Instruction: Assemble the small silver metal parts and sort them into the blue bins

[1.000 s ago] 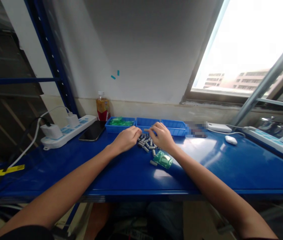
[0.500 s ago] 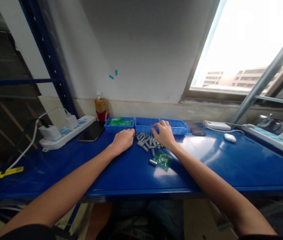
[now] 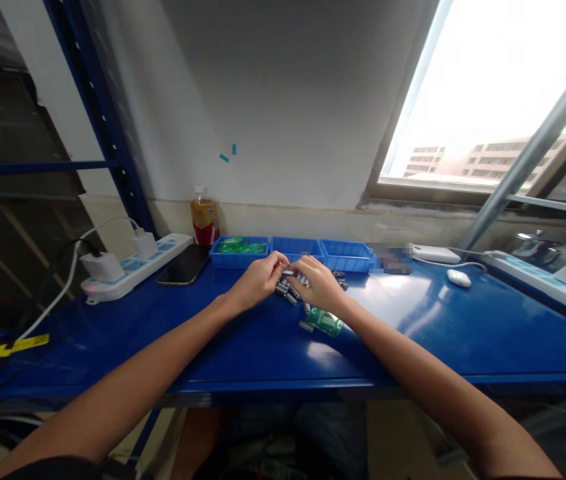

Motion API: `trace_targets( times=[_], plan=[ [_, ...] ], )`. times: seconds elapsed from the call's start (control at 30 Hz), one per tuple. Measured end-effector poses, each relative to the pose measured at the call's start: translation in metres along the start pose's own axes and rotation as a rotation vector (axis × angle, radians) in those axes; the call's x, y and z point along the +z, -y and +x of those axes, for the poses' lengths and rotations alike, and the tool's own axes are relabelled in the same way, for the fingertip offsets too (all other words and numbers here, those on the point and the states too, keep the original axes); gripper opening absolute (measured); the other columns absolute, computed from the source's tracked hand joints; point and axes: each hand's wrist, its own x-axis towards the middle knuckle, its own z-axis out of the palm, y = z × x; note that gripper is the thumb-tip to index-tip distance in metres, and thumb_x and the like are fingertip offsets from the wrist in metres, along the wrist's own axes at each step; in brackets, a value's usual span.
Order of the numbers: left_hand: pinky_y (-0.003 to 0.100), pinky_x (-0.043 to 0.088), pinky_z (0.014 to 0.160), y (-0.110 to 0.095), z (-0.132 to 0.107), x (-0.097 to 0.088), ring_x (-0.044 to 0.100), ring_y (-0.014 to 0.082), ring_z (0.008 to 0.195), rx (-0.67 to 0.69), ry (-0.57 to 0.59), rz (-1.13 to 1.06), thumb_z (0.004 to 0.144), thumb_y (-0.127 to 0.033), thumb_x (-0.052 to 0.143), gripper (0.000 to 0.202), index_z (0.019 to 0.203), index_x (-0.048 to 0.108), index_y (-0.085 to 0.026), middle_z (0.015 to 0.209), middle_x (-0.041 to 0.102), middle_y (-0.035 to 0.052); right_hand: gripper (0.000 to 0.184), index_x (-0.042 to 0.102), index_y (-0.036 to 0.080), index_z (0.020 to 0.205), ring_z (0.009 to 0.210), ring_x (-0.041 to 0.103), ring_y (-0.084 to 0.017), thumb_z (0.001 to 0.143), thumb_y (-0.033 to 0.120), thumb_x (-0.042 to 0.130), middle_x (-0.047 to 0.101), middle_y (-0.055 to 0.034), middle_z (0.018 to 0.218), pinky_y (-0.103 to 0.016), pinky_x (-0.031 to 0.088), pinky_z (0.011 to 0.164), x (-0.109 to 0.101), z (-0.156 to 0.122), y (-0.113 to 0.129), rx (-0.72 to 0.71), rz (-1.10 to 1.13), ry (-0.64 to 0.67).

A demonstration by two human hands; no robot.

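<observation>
My left hand (image 3: 257,281) and my right hand (image 3: 319,287) meet above the desk, fingers closed in a pinch. A small silver metal cylinder (image 3: 289,272) lies between their fingertips; any smaller part there is hidden. Below and behind the hands is a pile of similar cylinders (image 3: 291,299), partly covered by my right hand. Near my right wrist lies a green plastic bag (image 3: 327,323), with a single cylinder (image 3: 307,326) at its left.
Behind the hands stand a blue bin (image 3: 239,261) with green packets, a middle bin (image 3: 297,245) and a right bin (image 3: 347,259). A phone (image 3: 184,265), power strip (image 3: 135,267) and drink bottle (image 3: 205,219) sit left; a white case (image 3: 459,277) lies right on the blue desk (image 3: 243,353).
My right hand has moved left and down from the middle bin's front edge. My left hand has turned and shifted slightly right, so both sets of fingertips now meet at the cylinder.
</observation>
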Motion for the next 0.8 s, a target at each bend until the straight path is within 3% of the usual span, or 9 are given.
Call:
trace_targets(
  times=[0.13, 0.3, 0.4, 0.47, 0.57, 0.63, 0.8],
  plan=[
    [0.024, 0.043, 0.064, 0.0003, -0.0007, -0.0017, 0.059, 0.0144, 0.068, -0.012, 0.004, 0.017, 0.094, -0.030, 0.037, 0.020, 0.098, 0.052, -0.017, 0.075, 0.062, 0.0011, 0.013, 0.059, 0.020, 0.092, 0.081, 0.054, -0.019, 0.088, 0.030, 0.052, 0.060, -0.0059, 0.083, -0.031, 0.042, 0.075, -0.0022, 0.0003, 0.0038, 0.019, -0.008, -0.020],
    [0.026, 0.047, 0.074, 0.0039, -0.0014, -0.0021, 0.060, 0.0154, 0.080, 0.116, 0.036, 0.045, 0.087, -0.024, 0.049, 0.026, 0.112, 0.049, -0.017, 0.090, 0.062, 0.0044, 0.027, 0.054, 0.020, 0.071, 0.073, 0.052, -0.016, 0.093, 0.028, 0.040, 0.054, -0.0034, 0.071, -0.029, 0.041, 0.072, -0.0006, 0.0023, 0.0015, 0.064, -0.002, -0.022],
    [0.028, 0.047, 0.080, 0.0071, -0.0011, -0.0009, 0.059, 0.0172, 0.086, 0.138, 0.048, 0.102, 0.087, -0.024, 0.050, 0.019, 0.104, 0.053, -0.017, 0.093, 0.062, 0.0055, 0.033, 0.049, 0.020, 0.065, 0.070, 0.050, -0.016, 0.094, 0.027, 0.037, 0.052, -0.0027, 0.068, -0.028, 0.040, 0.070, 0.0004, 0.0028, -0.0005, 0.057, 0.019, -0.007],
    [0.030, 0.046, 0.080, 0.0088, -0.0007, -0.0004, 0.059, 0.0181, 0.086, 0.110, 0.035, 0.134, 0.090, -0.027, 0.046, 0.016, 0.099, 0.054, -0.018, 0.089, 0.063, 0.0054, 0.029, 0.051, 0.020, 0.069, 0.071, 0.051, -0.016, 0.093, 0.028, 0.038, 0.054, -0.0026, 0.069, -0.028, 0.040, 0.070, 0.0010, 0.0023, -0.0007, 0.063, 0.038, -0.007],
    [0.030, 0.045, 0.081, 0.0091, -0.0002, -0.0012, 0.059, 0.0192, 0.088, 0.082, 0.019, 0.159, 0.093, -0.030, 0.038, 0.021, 0.098, 0.055, -0.018, 0.092, 0.064, 0.0066, 0.015, 0.056, 0.019, 0.093, 0.075, 0.054, -0.017, 0.089, 0.032, 0.049, 0.056, -0.0026, 0.076, -0.028, 0.042, 0.071, 0.0010, 0.0006, 0.0006, 0.089, 0.081, -0.058],
    [0.030, 0.045, 0.079, 0.0073, 0.0001, -0.0024, 0.059, 0.0192, 0.088, 0.074, 0.036, 0.178, 0.095, -0.031, 0.034, 0.025, 0.094, 0.055, -0.018, 0.092, 0.064, 0.0069, 0.023, 0.054, 0.019, 0.105, 0.077, 0.055, -0.017, 0.086, 0.032, 0.053, 0.057, -0.0030, 0.080, -0.029, 0.044, 0.072, 0.0000, -0.0004, 0.0022, 0.084, 0.098, -0.086],
    [0.028, 0.043, 0.071, 0.0040, 0.0013, -0.0066, 0.060, 0.0190, 0.079, 0.032, 0.111, 0.237, 0.096, -0.033, 0.030, 0.033, 0.087, 0.057, -0.017, 0.084, 0.065, 0.0067, 0.015, 0.059, 0.021, 0.097, 0.081, 0.054, -0.018, 0.089, 0.029, 0.050, 0.058, -0.0049, 0.083, -0.030, 0.044, 0.076, -0.0018, 0.0012, -0.0021, 0.022, 0.041, -0.047]
  ],
)
